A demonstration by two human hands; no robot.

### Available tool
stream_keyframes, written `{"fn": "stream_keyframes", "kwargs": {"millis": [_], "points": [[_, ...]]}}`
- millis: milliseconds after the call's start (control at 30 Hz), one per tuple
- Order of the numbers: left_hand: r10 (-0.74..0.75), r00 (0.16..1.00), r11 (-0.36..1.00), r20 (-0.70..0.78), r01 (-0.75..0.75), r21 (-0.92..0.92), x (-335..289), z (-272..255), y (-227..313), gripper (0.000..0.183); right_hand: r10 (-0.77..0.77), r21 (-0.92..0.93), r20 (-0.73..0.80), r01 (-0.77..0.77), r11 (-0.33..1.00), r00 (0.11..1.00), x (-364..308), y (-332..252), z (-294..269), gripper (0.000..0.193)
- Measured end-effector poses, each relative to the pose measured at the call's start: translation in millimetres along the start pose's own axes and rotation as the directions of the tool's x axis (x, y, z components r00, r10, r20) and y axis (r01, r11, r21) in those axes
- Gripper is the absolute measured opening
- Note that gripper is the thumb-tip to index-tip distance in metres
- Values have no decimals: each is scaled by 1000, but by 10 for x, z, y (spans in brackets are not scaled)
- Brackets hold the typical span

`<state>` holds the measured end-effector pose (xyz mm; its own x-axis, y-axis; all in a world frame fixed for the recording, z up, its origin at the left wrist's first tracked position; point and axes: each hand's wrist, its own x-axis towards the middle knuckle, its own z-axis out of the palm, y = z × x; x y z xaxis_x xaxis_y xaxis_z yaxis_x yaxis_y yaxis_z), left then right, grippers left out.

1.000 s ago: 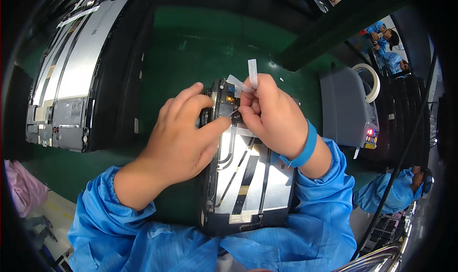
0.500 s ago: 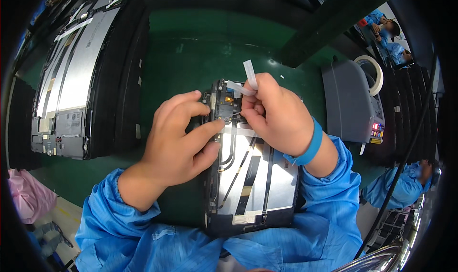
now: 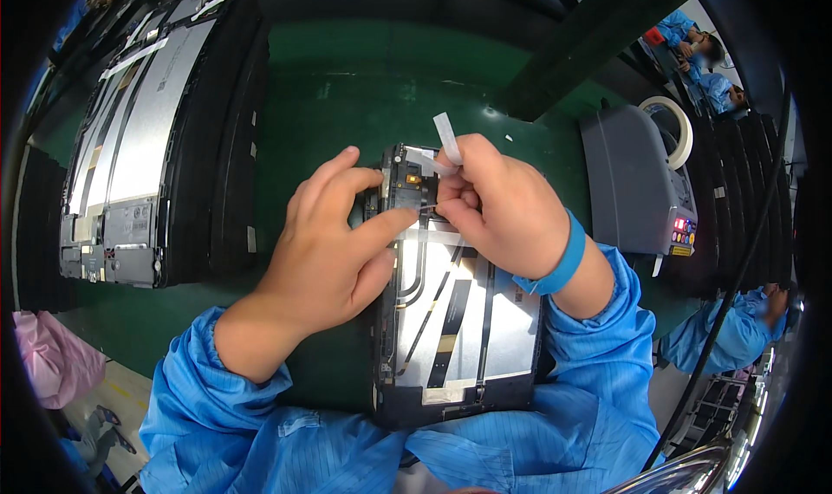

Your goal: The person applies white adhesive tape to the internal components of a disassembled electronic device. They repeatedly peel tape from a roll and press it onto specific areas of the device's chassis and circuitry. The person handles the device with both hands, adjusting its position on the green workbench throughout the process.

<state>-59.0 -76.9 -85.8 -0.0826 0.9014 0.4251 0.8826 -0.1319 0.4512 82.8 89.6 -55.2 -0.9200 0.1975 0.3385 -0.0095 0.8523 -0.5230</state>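
Observation:
An opened flat device, likely a tablet (image 3: 459,329), lies before me with its silver inner plate, black ribbon cables and dark upper section exposed. My left hand (image 3: 325,243) has its fingers spread, the index fingertip pressing on the dark upper section and another fingertip resting at the device's left edge. Across from it, my right hand (image 3: 503,204) is closed, with whitish tape strips (image 3: 446,139) sticking out from its fingers. Its thumb and forefinger pinch the end of a thin wire-like piece (image 3: 427,208) by my left index fingertip; its kind is unclear.
A tall stack of similar opened devices (image 3: 143,139) stands at the left of the green table (image 3: 347,87). At the right sits a grey tape dispenser (image 3: 628,178) with a white roll. Black stacked trays (image 3: 737,199) lie beyond it, and a dark post (image 3: 598,48) rises behind.
My left index fingertip has slid slightly right along the upper section, closer to the right hand's pinch. The right hand has barely moved and keeps the tape strips.

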Motion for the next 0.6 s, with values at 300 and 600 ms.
{"fn": "stream_keyframes", "kwargs": {"millis": [300, 600], "points": [[-24, 999, 999, 34, 23, 25, -7, 6, 31, 42, 5, -23, -17, -5, 1000, 1000, -6, -22, 9, 30], [-4, 983, 992, -183, -19, -122, -35, 118, -73, 46, 128, 127, -28, -123, 984, 991, -25, -11, 19, 30]]}}
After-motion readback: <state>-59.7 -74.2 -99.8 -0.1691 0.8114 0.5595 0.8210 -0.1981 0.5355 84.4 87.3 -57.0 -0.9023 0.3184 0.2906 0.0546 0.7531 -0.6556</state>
